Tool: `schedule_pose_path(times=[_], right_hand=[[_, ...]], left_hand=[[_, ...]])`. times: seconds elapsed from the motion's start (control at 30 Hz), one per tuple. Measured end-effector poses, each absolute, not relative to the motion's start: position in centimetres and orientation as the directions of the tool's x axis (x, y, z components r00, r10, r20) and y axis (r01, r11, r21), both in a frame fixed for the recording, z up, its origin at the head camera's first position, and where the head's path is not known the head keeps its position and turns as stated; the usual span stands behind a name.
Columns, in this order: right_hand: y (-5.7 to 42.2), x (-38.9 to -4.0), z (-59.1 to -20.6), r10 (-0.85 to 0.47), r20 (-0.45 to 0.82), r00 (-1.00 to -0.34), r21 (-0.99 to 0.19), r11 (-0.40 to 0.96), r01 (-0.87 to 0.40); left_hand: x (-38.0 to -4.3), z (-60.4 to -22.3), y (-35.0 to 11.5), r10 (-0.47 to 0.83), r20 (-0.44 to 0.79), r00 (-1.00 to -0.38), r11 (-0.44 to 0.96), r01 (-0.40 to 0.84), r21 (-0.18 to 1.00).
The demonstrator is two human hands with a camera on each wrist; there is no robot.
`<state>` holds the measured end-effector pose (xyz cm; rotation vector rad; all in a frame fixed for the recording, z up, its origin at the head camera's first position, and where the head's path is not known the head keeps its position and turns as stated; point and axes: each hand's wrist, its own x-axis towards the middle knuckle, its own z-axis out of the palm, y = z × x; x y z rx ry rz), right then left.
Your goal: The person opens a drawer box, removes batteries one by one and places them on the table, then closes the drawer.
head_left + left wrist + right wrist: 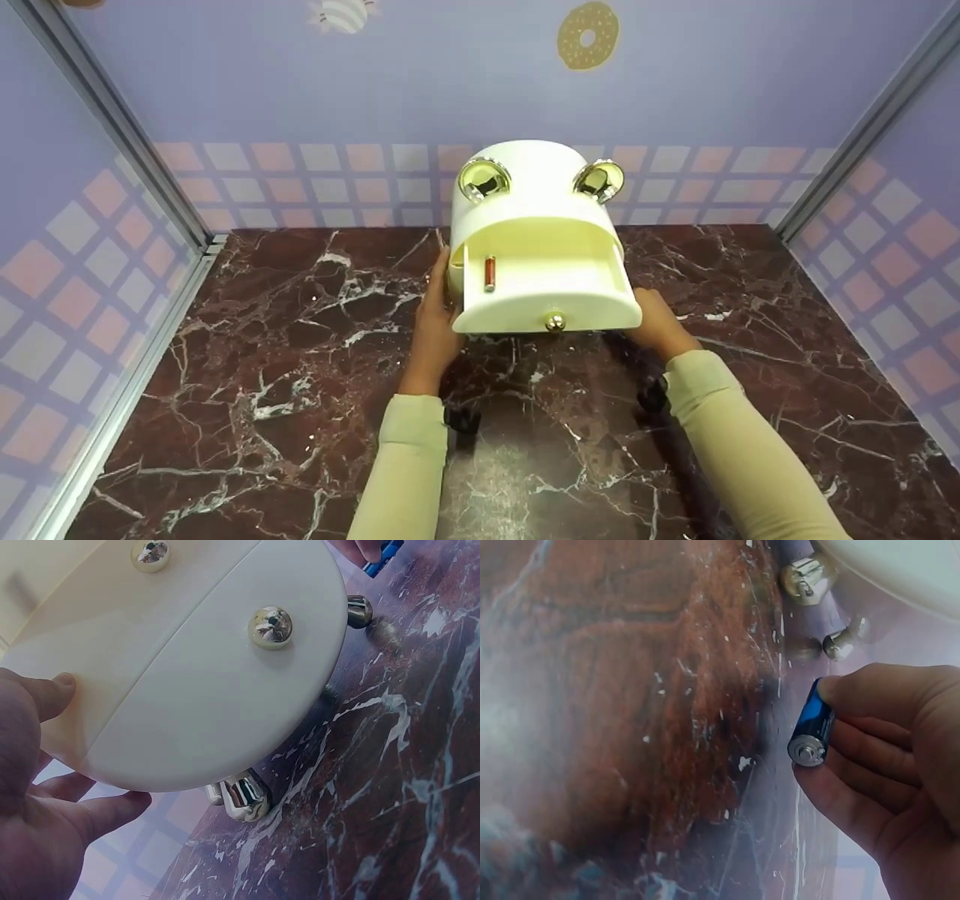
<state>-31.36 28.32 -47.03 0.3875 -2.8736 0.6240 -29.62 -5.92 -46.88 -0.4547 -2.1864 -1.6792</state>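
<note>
A white drawer box [529, 176] with gold ears stands on short metal legs. Its upper drawer [547, 311] is pulled out and holds a small red battery [490, 274] at the left. At the box's left side, my left hand [435, 322] holds the edge. The left wrist view shows its thumb [56, 694] on the white front and the other fingers round the side. My right hand [885, 750], low beside the box's right side, pinches a blue battery [812, 724] between thumb and fingers. In the head view the drawer front partly covers that hand and hides its battery.
Below the open drawer, the lower front carries a round metal knob [271, 628]. Under everything lies a dark red marbled tabletop [300, 390]. A patterned back wall [300, 90] rises close behind the box, and side panels bound the table left and right.
</note>
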Motion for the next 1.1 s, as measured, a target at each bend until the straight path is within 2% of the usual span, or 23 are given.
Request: schedule_pose_path(times=[0.53, 1.1], right_hand=[[27.9, -30.89, -47.83, -0.224, 0.286, -0.932, -0.395, 0.859, -0.327], [28.18, -30.68, -47.54, -0.169, 0.22, -0.961, -0.412, 0.877, -0.248]], left_hand=[[-29.21, -46.41, -5.9, 0.044, 0.456, -0.889, 0.247, 0.452, 0.857], [-29.08, -46.17, -5.78, 0.047, 0.471, -0.881, 0.236, 0.468, 0.852]])
